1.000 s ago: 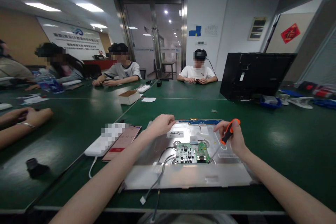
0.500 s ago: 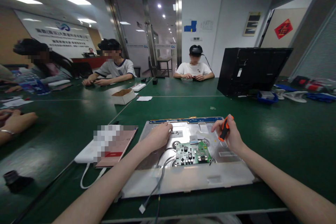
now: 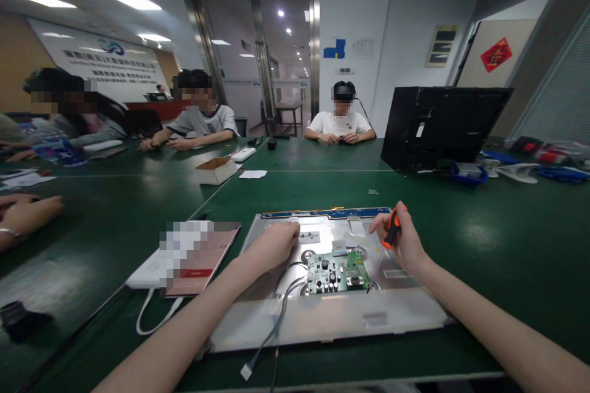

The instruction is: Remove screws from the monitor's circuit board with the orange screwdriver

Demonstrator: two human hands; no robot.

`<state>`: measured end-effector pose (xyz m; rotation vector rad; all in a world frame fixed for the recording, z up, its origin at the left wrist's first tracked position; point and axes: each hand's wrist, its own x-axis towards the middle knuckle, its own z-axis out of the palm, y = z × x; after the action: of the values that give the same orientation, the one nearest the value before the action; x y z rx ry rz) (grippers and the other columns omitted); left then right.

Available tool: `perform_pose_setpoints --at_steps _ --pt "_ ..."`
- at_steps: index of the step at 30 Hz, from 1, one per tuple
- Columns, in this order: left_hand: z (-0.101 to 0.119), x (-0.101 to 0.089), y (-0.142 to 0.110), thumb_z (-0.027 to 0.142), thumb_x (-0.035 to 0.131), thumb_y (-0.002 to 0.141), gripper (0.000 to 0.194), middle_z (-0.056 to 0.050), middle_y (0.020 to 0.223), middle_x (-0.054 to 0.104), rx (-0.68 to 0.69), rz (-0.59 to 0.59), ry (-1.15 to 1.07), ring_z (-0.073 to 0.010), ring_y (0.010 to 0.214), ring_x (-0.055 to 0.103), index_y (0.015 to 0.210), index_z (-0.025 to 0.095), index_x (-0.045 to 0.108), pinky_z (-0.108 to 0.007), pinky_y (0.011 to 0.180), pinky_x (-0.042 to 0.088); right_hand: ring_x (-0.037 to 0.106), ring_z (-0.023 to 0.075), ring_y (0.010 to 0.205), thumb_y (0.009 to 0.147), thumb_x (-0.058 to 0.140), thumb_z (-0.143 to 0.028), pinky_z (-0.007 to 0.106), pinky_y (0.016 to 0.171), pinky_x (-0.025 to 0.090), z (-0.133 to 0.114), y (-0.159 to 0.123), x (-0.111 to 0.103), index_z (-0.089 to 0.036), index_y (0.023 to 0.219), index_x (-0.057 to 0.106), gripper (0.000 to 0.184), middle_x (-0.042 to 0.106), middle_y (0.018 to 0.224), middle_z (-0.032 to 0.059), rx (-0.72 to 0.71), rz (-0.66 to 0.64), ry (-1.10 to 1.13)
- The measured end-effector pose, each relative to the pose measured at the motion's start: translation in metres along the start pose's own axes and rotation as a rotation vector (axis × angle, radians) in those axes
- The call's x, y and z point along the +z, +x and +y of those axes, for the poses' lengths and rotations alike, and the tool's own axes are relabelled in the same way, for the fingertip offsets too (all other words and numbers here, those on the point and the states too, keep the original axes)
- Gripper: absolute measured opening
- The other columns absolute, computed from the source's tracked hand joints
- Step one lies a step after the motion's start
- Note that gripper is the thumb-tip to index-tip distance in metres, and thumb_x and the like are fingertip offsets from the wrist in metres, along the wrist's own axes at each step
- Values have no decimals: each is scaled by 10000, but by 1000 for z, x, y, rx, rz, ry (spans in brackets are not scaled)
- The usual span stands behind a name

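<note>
In front of me a silver display panel point(image 3: 332, 314) lies flat on the green table, back side up. A green circuit board point(image 3: 341, 270) sits at its middle, and a blue circuit strip point(image 3: 318, 214) runs along its far edge. Grey and black cables point(image 3: 282, 313) trail from the board over the near edge, ending in a white plug point(image 3: 246, 371). My right hand point(image 3: 408, 242) grips an orange and black screwdriver point(image 3: 393, 228) above the panel's right side. Over the left part, my left hand point(image 3: 279, 241) is closed with fingers curled; whatever they pinch is hidden.
A white power bank point(image 3: 147, 267) and pinkish booklet point(image 3: 209, 258) lie left of the panel. Farther off are an open box point(image 3: 216, 171) and a black monitor point(image 3: 445, 126). Several people sit around the table; a co-worker's hand point(image 3: 32, 215) rests at far left.
My left hand has drawn slightly left and its fingers have curled in more. My right hand keeps the screwdriver in nearly the same place.
</note>
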<state>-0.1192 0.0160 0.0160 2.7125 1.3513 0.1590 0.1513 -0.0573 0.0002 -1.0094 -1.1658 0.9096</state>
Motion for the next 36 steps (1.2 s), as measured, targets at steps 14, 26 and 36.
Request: perform_pose_setpoints --at_steps 14,26,36 --pt "16 26 -5 208 529 883 92 -35 818 646 128 54 -518 -193 760 575 850 189 613 -312 736 483 305 93 362 772 440 -846 255 395 240 9 -2 5 -195 500 615 727 361 386 -25 154 -31 123" --pt "20 28 -4 178 515 886 96 -23 791 627 133 60 -527 -182 737 551 842 189 599 -310 746 482 236 69 312 730 475 -858 231 351 124 20 -16 8 -194 490 559 711 301 371 -56 304 -44 181" --pt "25 26 -5 176 499 875 103 -40 823 648 123 56 -528 -200 786 577 823 195 586 -308 742 478 222 65 310 758 419 -870 223 344 112 26 -17 5 -188 506 572 743 306 367 -56 298 -76 148"
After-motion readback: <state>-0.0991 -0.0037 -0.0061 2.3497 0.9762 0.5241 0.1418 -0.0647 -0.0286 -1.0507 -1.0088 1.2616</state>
